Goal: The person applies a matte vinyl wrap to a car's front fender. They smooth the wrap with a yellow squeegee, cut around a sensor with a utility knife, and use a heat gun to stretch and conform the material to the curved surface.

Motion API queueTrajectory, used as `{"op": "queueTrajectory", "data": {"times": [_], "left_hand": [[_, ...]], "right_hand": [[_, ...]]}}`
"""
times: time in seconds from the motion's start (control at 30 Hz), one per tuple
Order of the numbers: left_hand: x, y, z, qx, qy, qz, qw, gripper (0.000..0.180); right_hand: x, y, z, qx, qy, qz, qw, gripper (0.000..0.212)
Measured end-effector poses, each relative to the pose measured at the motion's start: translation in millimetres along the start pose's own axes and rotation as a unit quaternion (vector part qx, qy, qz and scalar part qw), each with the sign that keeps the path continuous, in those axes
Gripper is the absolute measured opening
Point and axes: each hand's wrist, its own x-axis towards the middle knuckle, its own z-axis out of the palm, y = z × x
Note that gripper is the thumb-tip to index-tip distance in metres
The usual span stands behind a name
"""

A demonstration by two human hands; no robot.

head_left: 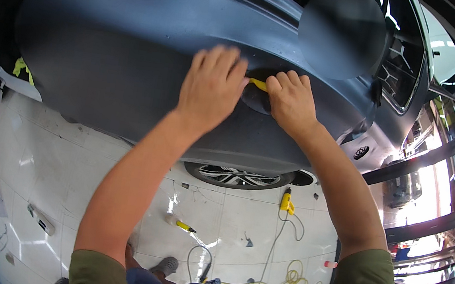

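Observation:
A large car body panel (pixel 110 69) with a matt dark grey surface fills the view before me, a few droplets dotting its upper part. Fingers stretched upward and slightly blurred, my left hand (pixel 209 89) lies against the panel, left of a round recess (pixel 256 98). At the recess, my right hand (pixel 293 102) is closed on a small yellow squeegee-like tool (pixel 257 83). Only a short strip of that tool shows between the two hands, close to my left thumb; the rest is hidden in my right fist.
Under the panel is a wheel (pixel 240 177). A yellow heat gun (pixel 288 203) with a cable, a yellow-and-black tool (pixel 185 226), a white bottle (pixel 42 221), a coiled yellow cord (pixel 294 280) and dark scraps lie on the tiled floor (pixel 92 164). A grey-covered side mirror (pixel 342 33) juts out at upper right.

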Motion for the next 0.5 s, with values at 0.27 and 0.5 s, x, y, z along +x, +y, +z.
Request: {"op": "queueTrajectory", "data": {"times": [0.27,0.5], "left_hand": [[82,-11,24,0.151,-0.127,0.065,0.978,0.107],[77,-11,31,0.172,-0.156,0.076,0.97,0.116]], "right_hand": [[-1,-12,-3,-0.012,0.029,-0.003,1.0,0.011],[-53,-43,-24,0.132,0.068,0.09,0.985,0.012]]}}
